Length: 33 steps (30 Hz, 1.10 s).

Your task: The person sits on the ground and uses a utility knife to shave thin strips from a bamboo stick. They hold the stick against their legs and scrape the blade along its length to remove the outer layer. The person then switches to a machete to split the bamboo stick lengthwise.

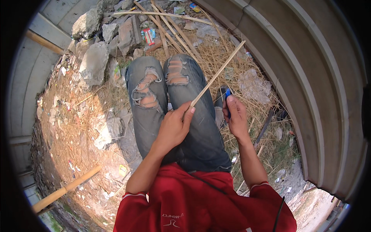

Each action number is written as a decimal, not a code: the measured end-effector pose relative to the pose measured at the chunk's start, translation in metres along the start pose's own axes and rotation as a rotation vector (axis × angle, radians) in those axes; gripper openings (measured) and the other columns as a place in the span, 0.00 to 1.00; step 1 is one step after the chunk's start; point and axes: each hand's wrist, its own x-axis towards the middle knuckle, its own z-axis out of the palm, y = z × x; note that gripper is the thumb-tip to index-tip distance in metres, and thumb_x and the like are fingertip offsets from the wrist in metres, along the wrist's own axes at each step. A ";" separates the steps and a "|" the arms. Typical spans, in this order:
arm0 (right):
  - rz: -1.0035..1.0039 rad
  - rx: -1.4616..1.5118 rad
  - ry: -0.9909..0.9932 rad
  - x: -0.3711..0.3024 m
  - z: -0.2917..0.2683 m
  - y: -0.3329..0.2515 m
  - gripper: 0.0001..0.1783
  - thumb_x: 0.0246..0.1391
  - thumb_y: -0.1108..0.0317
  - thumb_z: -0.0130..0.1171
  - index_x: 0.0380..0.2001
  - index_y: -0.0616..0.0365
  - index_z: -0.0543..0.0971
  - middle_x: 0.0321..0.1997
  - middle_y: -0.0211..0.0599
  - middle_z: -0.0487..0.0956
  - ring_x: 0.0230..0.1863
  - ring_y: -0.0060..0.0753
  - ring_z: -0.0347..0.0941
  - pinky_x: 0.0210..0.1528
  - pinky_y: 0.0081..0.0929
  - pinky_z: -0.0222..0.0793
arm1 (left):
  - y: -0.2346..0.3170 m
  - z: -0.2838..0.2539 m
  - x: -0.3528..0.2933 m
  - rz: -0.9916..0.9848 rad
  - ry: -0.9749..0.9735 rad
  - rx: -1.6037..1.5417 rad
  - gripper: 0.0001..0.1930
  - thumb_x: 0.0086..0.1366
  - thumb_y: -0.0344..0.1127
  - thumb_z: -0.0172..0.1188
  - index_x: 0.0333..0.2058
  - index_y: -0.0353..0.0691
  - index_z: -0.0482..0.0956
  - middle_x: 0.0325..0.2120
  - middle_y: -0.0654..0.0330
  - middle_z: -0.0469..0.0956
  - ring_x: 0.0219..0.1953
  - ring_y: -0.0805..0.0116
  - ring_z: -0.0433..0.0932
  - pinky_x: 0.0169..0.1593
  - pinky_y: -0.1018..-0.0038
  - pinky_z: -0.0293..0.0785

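Observation:
My left hand (174, 125) rests over my thighs, its fingers closed round the lower end of a long, pale bamboo strip (218, 73). From there the strip slants up to the right, past my knee, and its far end is free. Beside my right leg, my right hand (237, 116) is closed on a small blue-handled tool (227, 94). Most of that tool is hidden by the fingers, and I cannot make out its blade or tip. The tool and the strip are apart. Torn jeans (148, 125) cover my bent legs under both hands.
Broken concrete chunks (94, 63) lie ahead to the left. Several bamboo poles (170, 29) cross beyond my knees. A corrugated metal sheet (309, 85) curves along the right. Dry straw (216, 46) and litter cover the ground; a thicker bamboo pole (67, 188) juts in at lower left.

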 end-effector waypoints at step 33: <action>-0.480 -1.104 -0.166 0.025 0.025 -0.012 0.28 0.63 0.39 0.61 0.29 0.57 0.83 0.19 0.50 0.79 0.24 0.60 0.79 0.28 0.51 0.73 | -0.003 -0.009 0.004 -0.005 -0.009 -0.009 0.23 0.66 0.29 0.55 0.60 0.32 0.77 0.31 0.34 0.81 0.38 0.36 0.83 0.44 0.52 0.77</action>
